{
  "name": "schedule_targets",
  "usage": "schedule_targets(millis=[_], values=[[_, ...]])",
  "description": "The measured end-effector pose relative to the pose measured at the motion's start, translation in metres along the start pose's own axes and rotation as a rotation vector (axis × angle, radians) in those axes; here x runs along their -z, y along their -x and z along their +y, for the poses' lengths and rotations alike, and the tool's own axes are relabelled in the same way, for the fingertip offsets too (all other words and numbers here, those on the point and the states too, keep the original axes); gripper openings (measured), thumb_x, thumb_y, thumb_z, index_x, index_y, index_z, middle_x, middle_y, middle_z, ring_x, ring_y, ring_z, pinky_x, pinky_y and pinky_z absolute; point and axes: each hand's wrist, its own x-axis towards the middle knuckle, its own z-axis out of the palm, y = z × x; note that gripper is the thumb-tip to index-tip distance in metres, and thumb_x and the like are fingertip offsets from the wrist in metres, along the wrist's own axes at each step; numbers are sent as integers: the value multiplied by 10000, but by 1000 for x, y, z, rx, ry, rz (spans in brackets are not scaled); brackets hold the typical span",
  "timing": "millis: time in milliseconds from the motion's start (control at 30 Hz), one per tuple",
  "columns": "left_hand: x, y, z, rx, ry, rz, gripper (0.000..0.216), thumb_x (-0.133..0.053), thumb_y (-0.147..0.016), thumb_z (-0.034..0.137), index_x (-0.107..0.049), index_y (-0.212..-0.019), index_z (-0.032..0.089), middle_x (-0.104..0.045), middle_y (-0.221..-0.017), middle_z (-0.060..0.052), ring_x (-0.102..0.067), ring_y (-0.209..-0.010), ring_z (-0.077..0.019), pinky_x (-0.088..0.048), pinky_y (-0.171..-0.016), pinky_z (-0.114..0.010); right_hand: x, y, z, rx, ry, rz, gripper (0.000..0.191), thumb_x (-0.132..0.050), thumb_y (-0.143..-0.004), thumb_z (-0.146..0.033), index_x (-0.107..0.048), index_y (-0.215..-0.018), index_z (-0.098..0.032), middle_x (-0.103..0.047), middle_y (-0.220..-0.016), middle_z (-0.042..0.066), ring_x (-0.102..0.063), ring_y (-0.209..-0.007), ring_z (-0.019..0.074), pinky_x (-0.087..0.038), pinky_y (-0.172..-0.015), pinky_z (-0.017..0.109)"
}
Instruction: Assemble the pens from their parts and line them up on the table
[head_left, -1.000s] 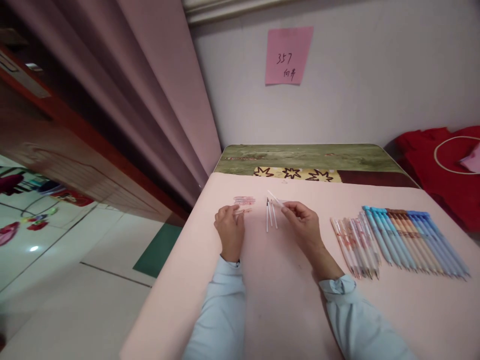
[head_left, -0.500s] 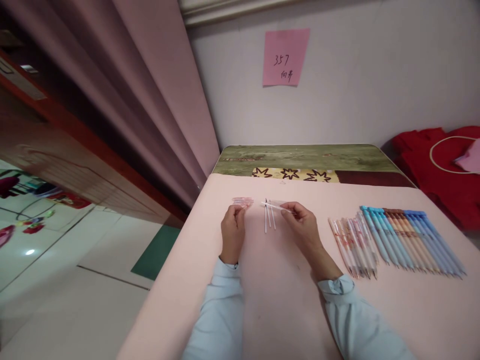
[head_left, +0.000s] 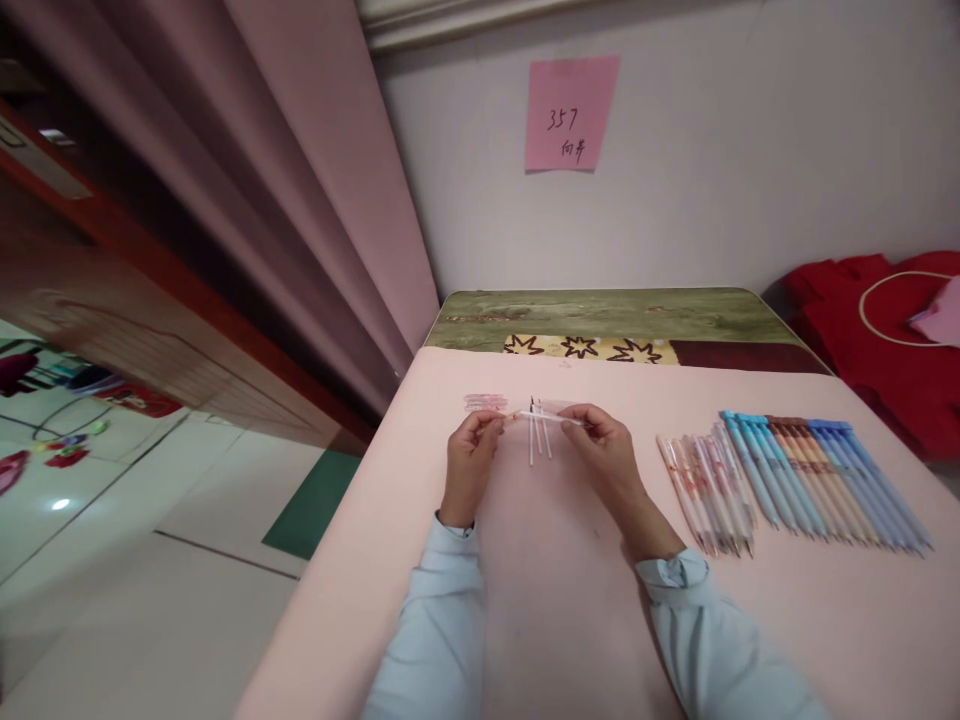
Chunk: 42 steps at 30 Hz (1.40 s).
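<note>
My left hand (head_left: 468,465) is closed on a small pink pen part (head_left: 501,419) held over the pink table (head_left: 570,600). My right hand (head_left: 609,455) pinches a thin white refill (head_left: 551,416) that points left, and its tip meets the part in my left hand. Beneath them a few white refills (head_left: 537,438) lie side by side on the table. More pink pen parts (head_left: 484,402) rest just beyond my left hand.
A row of several pink, white, blue and brown pens (head_left: 787,480) lies at the right of the table. A pink note (head_left: 571,112) hangs on the wall. Red cloth (head_left: 877,330) lies at far right, a curtain (head_left: 315,190) at left.
My left hand lifted the pink part and moved right. The right hand swung the refill from tilted to level, and the two now meet between my hands.
</note>
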Motion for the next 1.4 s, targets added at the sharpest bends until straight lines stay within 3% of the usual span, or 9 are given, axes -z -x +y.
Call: schedule_targets(millis=[267,433,733,933,1033,1100,1233,1300,1400], values=[[-7,-1,-1,123,474,152,274,-784,-745,350,-594,-836,174,-530,-639,44,-434,-542,-62,-331,-492,-185,-5,0,-1,32,-74,-90,174,-666,-785,-328,-718,-875,-189,-664,-813,28,-518,-666,142,-399,-610,256],[-15,1,2,148,590,130,267,-791,-747,304,-565,-747,161,-504,-631,49,-433,-541,-47,-348,-498,-174,-12,4,-2,7,-103,-108,217,-707,-761,-336,-698,-924,-192,-675,-843,30,-557,-684,144,-445,-629,259],[-21,4,4,230,614,91,271,-819,-716,304,-662,-870,146,-689,-848,-24,-643,-735,-103,-530,-685,-234,-20,10,-8,20,-104,-112,217,-722,-783,-397,-667,-827,-191,-643,-733,6,-557,-639,134,-437,-595,246],[-22,6,4,240,541,73,306,-801,-736,358,-647,-890,143,-728,-861,-60,-678,-707,-131,-563,-695,-281,-18,10,-3,4,25,-136,371,-604,-878,-496,-676,-692,-183,-595,-562,-4,-517,-526,124,-392,-530,245],[-22,5,3,210,546,102,308,-802,-736,356,-642,-891,142,-729,-854,-55,-683,-710,-130,-561,-734,-292,-19,10,-1,48,34,-147,294,-649,-849,-476,-702,-912,-193,-575,-579,-31,-516,-535,124,-403,-542,240],[-23,5,2,197,554,127,306,-799,-740,352,-641,-896,141,-728,-850,-49,-682,-711,-126,-557,-750,-294,-20,9,-1,83,3,-151,354,-712,-798,-439,-654,-1056,-204,-592,-646,-37,-530,-574,127,-417,-558,236],[-22,4,2,194,556,125,294,-794,-748,343,-639,-891,138,-724,-846,-47,-680,-714,-126,-553,-752,-297,-20,10,-1,68,0,-182,253,-664,-841,-451,-645,-856,-200,-620,-675,-4,-538,-582,130,-412,-544,238],[-22,4,1,194,551,118,297,-792,-749,347,-642,-893,136,-724,-849,-50,-679,-717,-126,-553,-746,-297,-19,11,-1,32,9,-213,334,-581,-900,-489,-656,-763,-194,-626,-640,13,-553,-575,138,-425,-554,248],[-22,4,2,197,552,123,312,-800,-736,363,-644,-886,137,-723,-836,-48,-678,-718,-127,-553,-741,-296,-18,11,0,17,28,-217,350,-561,-908,-516,-689,-843,-196,-633,-636,13,-573,-583,149,-441,-568,256]])
